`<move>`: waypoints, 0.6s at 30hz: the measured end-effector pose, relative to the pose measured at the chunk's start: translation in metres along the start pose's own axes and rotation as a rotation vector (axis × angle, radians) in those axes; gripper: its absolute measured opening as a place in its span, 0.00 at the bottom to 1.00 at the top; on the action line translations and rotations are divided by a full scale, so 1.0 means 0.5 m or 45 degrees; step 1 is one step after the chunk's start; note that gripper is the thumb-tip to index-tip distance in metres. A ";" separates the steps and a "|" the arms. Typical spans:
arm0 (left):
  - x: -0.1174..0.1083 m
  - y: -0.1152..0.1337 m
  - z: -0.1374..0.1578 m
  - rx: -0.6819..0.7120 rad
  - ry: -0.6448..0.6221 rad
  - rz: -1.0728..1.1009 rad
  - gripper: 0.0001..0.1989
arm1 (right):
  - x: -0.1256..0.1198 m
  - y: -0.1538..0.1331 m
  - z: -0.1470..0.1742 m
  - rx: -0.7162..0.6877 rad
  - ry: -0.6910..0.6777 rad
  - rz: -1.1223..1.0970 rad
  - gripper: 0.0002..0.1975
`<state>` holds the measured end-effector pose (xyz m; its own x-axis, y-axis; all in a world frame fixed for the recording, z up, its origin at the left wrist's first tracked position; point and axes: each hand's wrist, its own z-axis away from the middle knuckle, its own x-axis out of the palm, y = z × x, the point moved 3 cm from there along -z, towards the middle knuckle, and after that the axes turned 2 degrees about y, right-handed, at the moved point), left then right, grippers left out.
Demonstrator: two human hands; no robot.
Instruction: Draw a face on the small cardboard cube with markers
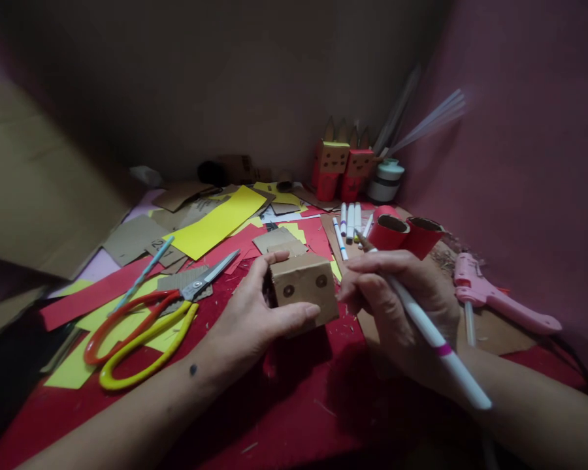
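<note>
A small cardboard box (304,287) with two round dark eyes drawn on its front is gripped in my left hand (262,300), thumb across the lower front and fingers behind. My right hand (396,294) is closed around a white marker (419,316) with a magenta band. The marker's back end points down toward me; its front end is up by my fingers, pointing away from the box. My right fingertips are close to the box's right side, and I cannot tell whether they touch it. Several white markers (350,223) lie beyond the hands.
Scissors (142,333) with red and yellow handles lie at left on paper and cardboard scraps. Two red tubes (391,228) and a pink glue gun (500,297) are at right. Box-headed figures (333,163) and a jar (386,179) stand at the back. A large cardboard sheet (44,176) rises at left.
</note>
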<state>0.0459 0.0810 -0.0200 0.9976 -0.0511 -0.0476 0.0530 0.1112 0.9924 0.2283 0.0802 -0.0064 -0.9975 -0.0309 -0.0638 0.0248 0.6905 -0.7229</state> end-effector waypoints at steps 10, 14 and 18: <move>-0.010 -0.001 -0.008 -0.038 0.009 0.248 0.42 | 0.003 0.054 -0.029 0.380 0.102 -0.072 0.01; -0.022 -0.007 -0.021 -0.042 -0.027 0.265 0.42 | 0.002 0.069 -0.029 0.497 0.083 -0.161 0.05; -0.028 -0.009 -0.030 -0.047 -0.025 0.235 0.41 | -0.001 0.077 -0.025 0.588 0.061 -0.231 0.06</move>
<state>0.0325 0.0960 -0.0257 0.9894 -0.0461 0.1378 -0.1290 0.1570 0.9791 0.2289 0.1159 -0.0253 -0.9901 -0.0800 0.1153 -0.1336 0.2843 -0.9494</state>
